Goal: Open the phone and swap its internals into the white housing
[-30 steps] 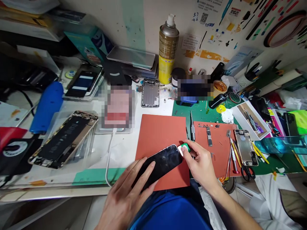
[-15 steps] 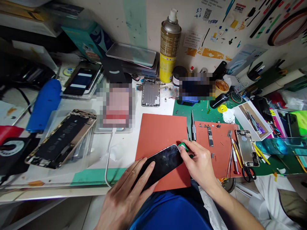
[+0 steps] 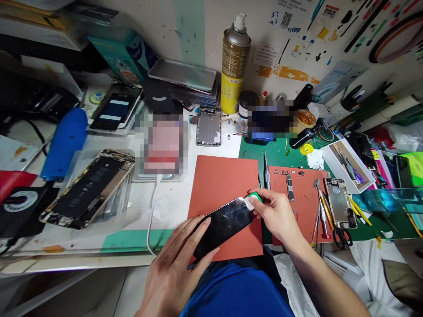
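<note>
A black-screened smartphone (image 3: 224, 222) lies at a slant, face up, over the red-brown mat (image 3: 228, 176). My left hand (image 3: 175, 255) grips its near left end, fingers along the upper edge and thumb at the lower edge. At the phone's far right end, my right hand (image 3: 276, 213) pinches a small flat green-and-white tool (image 3: 254, 198) between thumb and fingers. The tool touches that end of the phone; whether its tip is inside the seam cannot be made out.
Right of the mat are a screwdriver (image 3: 266, 171), a narrow circuit board (image 3: 290, 187), scissors (image 3: 343, 237) and an opened phone housing (image 3: 341, 202). Another opened phone (image 3: 90, 189) lies at left, near a white cable (image 3: 150, 220). A spray can (image 3: 234, 66) stands behind.
The right hand has shifted slightly, and more of the tool's pale part shows at the phone's end. The left hand's fingers have slid back a little along the phone.
</note>
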Motion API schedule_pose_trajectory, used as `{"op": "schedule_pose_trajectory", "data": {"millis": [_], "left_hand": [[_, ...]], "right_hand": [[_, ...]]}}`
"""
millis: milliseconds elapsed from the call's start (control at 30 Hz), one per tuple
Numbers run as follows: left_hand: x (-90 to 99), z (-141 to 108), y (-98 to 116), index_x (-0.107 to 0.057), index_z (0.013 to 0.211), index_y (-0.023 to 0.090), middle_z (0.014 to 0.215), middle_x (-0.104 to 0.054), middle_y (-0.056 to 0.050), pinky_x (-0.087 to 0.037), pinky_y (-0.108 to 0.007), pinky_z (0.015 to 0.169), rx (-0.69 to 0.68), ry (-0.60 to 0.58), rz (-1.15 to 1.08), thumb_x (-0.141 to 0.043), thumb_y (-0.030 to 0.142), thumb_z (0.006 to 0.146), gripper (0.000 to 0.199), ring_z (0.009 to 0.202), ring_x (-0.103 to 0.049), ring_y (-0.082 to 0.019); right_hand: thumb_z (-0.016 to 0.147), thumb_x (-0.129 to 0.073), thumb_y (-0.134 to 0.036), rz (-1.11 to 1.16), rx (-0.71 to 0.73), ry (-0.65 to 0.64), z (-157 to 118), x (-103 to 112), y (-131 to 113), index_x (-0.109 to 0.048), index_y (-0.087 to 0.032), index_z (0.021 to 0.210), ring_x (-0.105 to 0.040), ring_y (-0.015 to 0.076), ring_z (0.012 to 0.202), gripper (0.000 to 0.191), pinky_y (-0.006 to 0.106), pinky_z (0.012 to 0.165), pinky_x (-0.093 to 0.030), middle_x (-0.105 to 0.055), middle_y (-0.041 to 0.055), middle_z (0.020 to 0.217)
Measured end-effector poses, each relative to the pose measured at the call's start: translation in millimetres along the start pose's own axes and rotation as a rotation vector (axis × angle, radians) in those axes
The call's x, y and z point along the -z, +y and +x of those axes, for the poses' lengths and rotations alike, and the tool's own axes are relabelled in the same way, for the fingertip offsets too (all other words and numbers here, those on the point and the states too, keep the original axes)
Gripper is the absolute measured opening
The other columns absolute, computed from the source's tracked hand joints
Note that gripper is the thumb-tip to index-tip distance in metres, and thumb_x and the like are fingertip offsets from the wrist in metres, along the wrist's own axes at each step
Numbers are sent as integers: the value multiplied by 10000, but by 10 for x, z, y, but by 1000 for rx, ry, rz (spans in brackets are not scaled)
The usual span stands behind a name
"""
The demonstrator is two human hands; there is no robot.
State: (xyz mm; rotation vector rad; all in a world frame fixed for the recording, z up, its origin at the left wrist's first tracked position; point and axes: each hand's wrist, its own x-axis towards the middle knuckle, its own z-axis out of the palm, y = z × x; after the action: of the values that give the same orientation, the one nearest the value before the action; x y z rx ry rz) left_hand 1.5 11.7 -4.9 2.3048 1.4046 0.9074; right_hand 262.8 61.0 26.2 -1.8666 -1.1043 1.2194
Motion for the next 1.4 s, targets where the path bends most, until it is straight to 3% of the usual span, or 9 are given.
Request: {"op": "schedule_pose_trajectory", "data": {"millis": [100, 200, 333, 467, 600, 700, 933, 1133, 1400], "left_hand": [[-7, -4, 9, -579, 1565, 292, 1402, -743, -80, -661, -448, 1025, 14, -2, -19, -718, 299, 1018, 564, 1252, -748, -297], [-15, -13, -2, -578, 1565, 304, 1396, -746, -73, -648, -445, 1048, 28, 1, -20, -729, 302, 1013, 572, 1251, -748, -297], [-23, -33, -3, -589, 1548, 285, 1386, -752, -74, -637, -432, 1064, 21, 2, -16, -730, 313, 1016, 550, 1244, -752, -291], [-12, -32, 33, -599, 1518, 237, 1390, -747, -90, -616, -426, 1105, 21, -10, 14, -703, 274, 1034, 496, 1266, -742, -280], [9, -13, 70, -595, 1510, 230, 1397, -739, -95, -614, -403, 1109, 31, -24, 33, -685, 257, 1044, 475, 1280, -735, -274], [17, -13, 82, -581, 1524, 247, 1404, -734, -90, -620, -398, 1102, 51, -31, 26, -679, 277, 1048, 486, 1280, -735, -271], [21, -40, 76, -557, 1543, 263, 1426, -729, -77, -629, -428, 1109, 122, -59, 39, -641, 352, 1069, 490, 1295, -729, -275], [34, -8, 69, -580, 1511, 270, 1396, -741, -81, -666, -446, 1052, 140, -86, 57, -612, 448, 1073, 474, 1269, -746, -296], [-6, -13, 74, -584, 1508, 261, 1377, -747, -90, -643, -445, 1092, 118, -29, 20, -650, 374, 1062, 464, 1262, -747, -291]], "right_hand": [[945, -642, -440, -60, 71, 21, -40, -14, 9, -834, -199, 1025, -668, 202, 608, 319, 315, 582, -511, -756, 35, 757], [1012, -579, -349, -299, 312, 107, -124, -84, -2, -837, -189, 1098, -707, 214, 699, 315, 326, 649, -528, -797, 83, 889], [1045, -471, -235, -553, 478, 134, -148, -151, -43, -821, -146, 1171, -699, 227, 701, 383, 336, 648, -504, -775, 119, 868], [1001, -554, -288, -385, 326, 48, -45, -73, -93, -830, -182, 1052, -721, 221, 740, 300, 326, 680, -522, -810, 94, 915], [965, -593, -404, -214, 99, -33, 28, 6, -121, -810, -199, 935, -551, 167, 528, 300, 294, 539, -399, -655, -2, 623], [945, -609, -449, -132, 51, -42, 16, 10, -122, -807, -198, 950, -556, 171, 545, 320, 291, 536, -389, -637, -5, 624], [1015, -611, -441, -275, 232, 115, -230, 87, -18, -825, -203, 1069, -609, 161, 606, 325, 296, 585, -443, -753, 34, 804], [1052, -599, -402, -233, 274, 64, -425, 110, 141, -819, -195, 1143, -658, 161, 709, 316, 255, 565, -496, -769, 61, 922], [1055, -609, -312, -297, 356, 87, -429, 94, 163, -820, -176, 1174, -619, 135, 649, 278, 244, 519, -458, -738, 37, 861]]}}
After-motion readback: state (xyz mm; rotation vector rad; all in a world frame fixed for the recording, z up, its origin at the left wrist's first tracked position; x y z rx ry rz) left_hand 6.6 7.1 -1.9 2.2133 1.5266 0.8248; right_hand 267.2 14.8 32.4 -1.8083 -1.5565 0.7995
